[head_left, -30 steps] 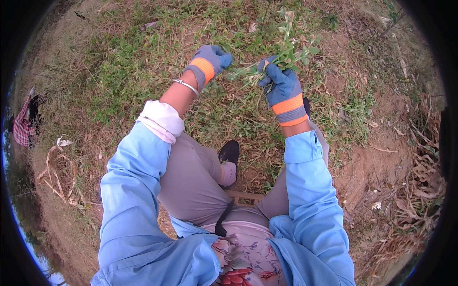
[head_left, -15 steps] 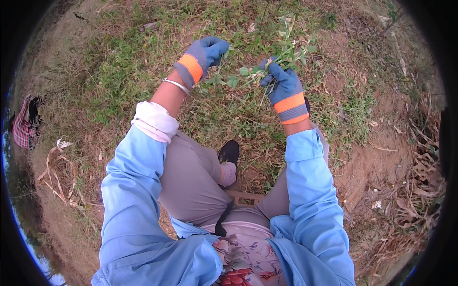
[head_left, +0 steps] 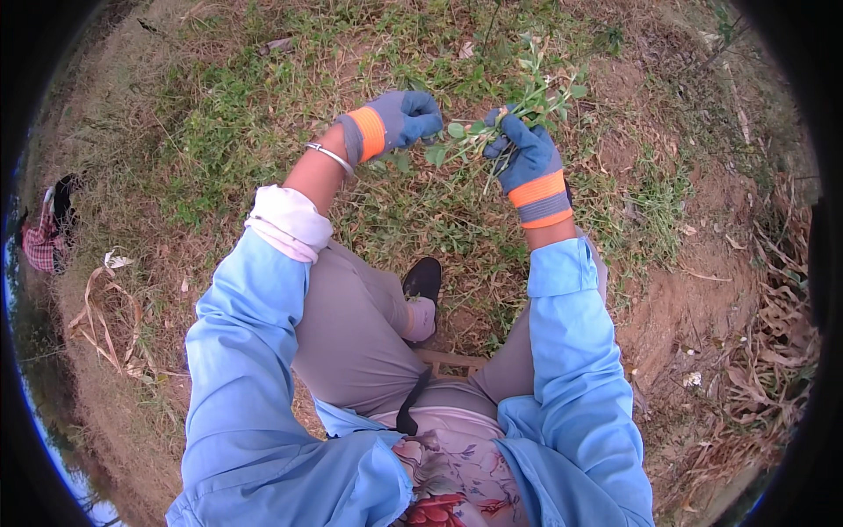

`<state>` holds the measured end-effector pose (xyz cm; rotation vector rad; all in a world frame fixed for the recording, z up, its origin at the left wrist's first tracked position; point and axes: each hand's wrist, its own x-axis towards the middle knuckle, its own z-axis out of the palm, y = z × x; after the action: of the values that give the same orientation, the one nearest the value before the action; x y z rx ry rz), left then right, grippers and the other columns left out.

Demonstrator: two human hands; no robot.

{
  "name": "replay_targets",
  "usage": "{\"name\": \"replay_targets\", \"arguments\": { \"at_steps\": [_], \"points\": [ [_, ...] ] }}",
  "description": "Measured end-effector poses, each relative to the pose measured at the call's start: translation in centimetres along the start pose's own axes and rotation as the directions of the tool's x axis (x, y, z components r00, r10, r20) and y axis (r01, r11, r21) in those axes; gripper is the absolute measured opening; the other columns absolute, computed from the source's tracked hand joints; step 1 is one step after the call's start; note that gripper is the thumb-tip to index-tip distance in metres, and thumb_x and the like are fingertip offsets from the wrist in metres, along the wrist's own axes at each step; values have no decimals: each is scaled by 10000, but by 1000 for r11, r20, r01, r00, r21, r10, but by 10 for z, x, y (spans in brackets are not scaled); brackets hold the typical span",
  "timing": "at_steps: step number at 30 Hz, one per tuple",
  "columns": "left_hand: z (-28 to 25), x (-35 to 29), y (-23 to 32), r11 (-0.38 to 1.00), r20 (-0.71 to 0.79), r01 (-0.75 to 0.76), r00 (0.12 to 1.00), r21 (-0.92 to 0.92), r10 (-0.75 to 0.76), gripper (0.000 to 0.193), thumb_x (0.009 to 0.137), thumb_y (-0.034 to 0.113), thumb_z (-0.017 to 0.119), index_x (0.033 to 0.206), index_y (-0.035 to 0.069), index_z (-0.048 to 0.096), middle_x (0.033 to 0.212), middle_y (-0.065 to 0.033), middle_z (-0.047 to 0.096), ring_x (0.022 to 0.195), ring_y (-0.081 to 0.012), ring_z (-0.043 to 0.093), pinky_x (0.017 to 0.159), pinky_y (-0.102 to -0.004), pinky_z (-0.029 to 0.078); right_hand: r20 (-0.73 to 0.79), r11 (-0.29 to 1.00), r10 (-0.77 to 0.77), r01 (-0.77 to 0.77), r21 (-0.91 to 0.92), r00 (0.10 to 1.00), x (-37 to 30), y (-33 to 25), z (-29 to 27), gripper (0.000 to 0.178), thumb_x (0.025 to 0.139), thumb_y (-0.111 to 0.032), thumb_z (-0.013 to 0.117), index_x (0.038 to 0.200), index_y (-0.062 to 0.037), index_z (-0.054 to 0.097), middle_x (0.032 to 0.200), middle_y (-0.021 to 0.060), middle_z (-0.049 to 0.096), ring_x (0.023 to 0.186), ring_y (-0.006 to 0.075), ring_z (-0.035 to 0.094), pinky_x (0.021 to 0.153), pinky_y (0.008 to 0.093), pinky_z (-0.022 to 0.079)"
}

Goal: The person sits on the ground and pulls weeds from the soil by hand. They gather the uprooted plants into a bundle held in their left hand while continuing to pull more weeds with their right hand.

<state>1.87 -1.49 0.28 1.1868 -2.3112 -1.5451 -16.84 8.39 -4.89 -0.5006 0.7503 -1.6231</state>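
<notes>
Both of my hands wear blue-grey work gloves with orange cuffs. My right hand (head_left: 529, 156) is closed round a bunch of leafy green stems (head_left: 543, 98). The leaves fan out beyond the fingers and to their left, and thin stem ends hang below the palm. Just left of the bunch, my left hand (head_left: 402, 121) has its fingers curled together. Whatever they might hold is hidden by the glove. A gap separates this hand from the gripped stems, though a few leaves reach close to its fingertips.
Low green weeds (head_left: 215, 132) and cut grass cover the ground ahead. My black shoe (head_left: 422, 281) rests on it between my arms. Dry leaves (head_left: 773, 351) pile up at the right. At the far left edge lies a red checked cloth (head_left: 41, 244).
My left hand has moved down and to the right, nearer the bunch, with its fingers still curled. My right hand has shifted very slightly, still gripping the stems.
</notes>
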Motion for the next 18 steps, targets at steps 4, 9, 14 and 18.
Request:
{"name": "replay_targets", "arguments": {
  "at_steps": [4,9,14,18],
  "points": [
    [1,-3,2,996,38,-49,998,71,46,216,784,216,578,896,31,587,736,-1,572,620,-77,498,550,-228,421,-29,1000,19,-19,0,999,0,-1,1,173,797,-127,563,910,3,553,820,95,599,566,133,516,524,281,472],
    [6,-5,7,998,120,9,993,62,-17,272,766,222,593,962,33,602,805,-22,614,702,-88,553,614,-249,464,-24,1000,5,-5,7,1000,1,1,-2,174,796,-131,563,909,1,553,817,90,600,561,136,518,525,278,476],
    [10,-8,17,995,142,56,988,80,-67,260,754,230,597,909,21,608,769,-24,615,665,-93,564,588,-254,480,-33,999,-6,5,-43,999,0,1,-3,180,798,-142,561,899,5,536,820,94,601,571,133,528,545,273,486],
    [12,-6,14,995,173,30,984,95,-47,235,753,227,591,854,16,609,742,-26,613,627,-92,569,569,-255,487,-26,1000,-16,15,-27,1000,0,0,-3,176,796,-138,564,900,0,533,818,91,603,574,128,529,544,273,486]
  ]
}}
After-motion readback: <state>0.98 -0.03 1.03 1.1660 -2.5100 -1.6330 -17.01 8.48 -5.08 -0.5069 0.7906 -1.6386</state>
